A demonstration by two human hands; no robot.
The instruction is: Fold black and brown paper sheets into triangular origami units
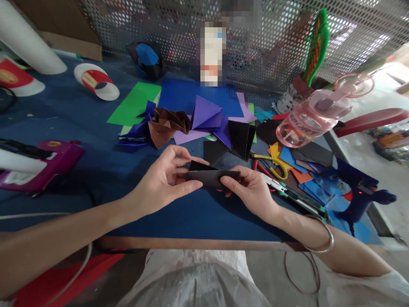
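A folded piece of black paper point(209, 178) is held up between my two hands, just over the blue tabletop. My left hand point(171, 179) pinches its left end, the thumb along the front and the fingers behind. At the right end, my right hand point(247, 187) grips it with the thumb on the front face; its other fingers are partly hidden behind the paper. Beyond my hands lie folded paper pieces: a brown one point(168, 123), a purple one point(206, 113) and a black one point(241, 138).
Yellow-handled scissors point(277, 166), a cutter knife point(295, 196), paper scraps point(303, 177) and a blue glue gun point(358, 194) lie to the right. A pink bottle point(306, 121) stands behind them. At left are a purple device point(54, 160) and a paper cup point(97, 81). A perforated metal panel point(159, 25) closes the back.
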